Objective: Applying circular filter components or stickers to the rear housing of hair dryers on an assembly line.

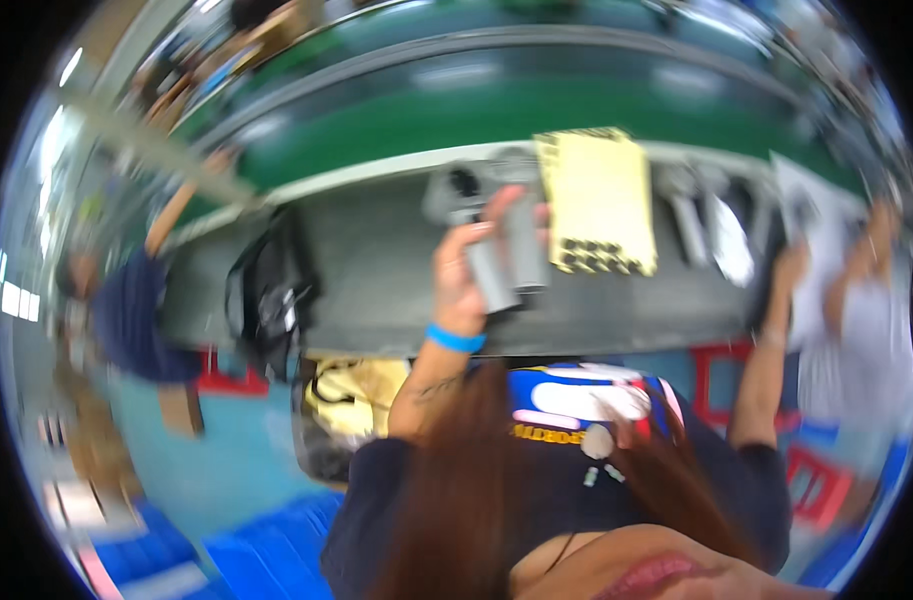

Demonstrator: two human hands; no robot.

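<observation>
My left hand [458,272], with a blue band at its wrist, is closed round the handle of a grey hair-dryer-shaped device [489,275]. The device's head shows a dark round opening. A second grey device of like shape [523,245] lies close against it, touching my fingertips; whether I grip it too is unclear. Far out to the right, my right hand [791,265] reaches over the bench beside a white sheet [814,225]. Its fingers are smeared, so what they hold, if anything, is hidden. Several more grey devices [686,215] lie left of that hand, one with a white part.
A yellow tray-like piece [601,200] with dark round holes lies on the dark bench [376,270]. A black plastic bag [271,290] sits left. Behind runs a green conveyor [396,120]. A bin [321,440] stands below. Co-workers stand left [131,310] and right [861,340].
</observation>
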